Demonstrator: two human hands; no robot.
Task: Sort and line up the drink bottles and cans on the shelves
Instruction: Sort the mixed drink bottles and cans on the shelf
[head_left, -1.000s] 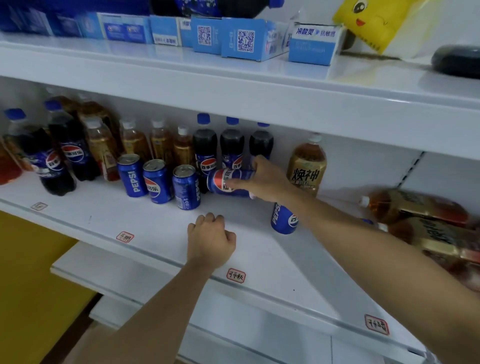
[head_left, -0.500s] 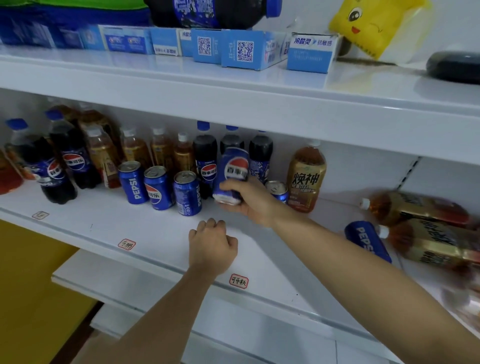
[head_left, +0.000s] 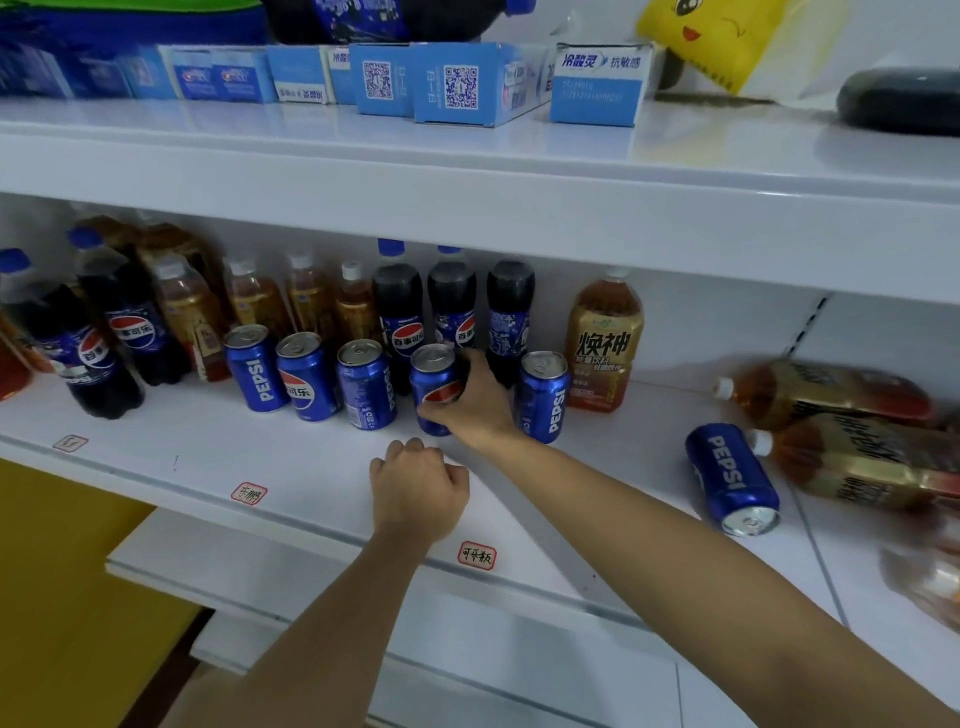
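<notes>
Five blue cans stand in a row on the middle shelf (head_left: 218, 457); the right hand (head_left: 475, 402) grips the fourth can (head_left: 435, 387). A sixth can (head_left: 731, 478) lies right of the row. The left hand (head_left: 420, 491), fisted and holding nothing, rests before it.

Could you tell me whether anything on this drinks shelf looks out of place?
Yes: one Pepsi can lies on its side, right of the upright row, and two amber tea bottles beside it lie toppled.
</notes>
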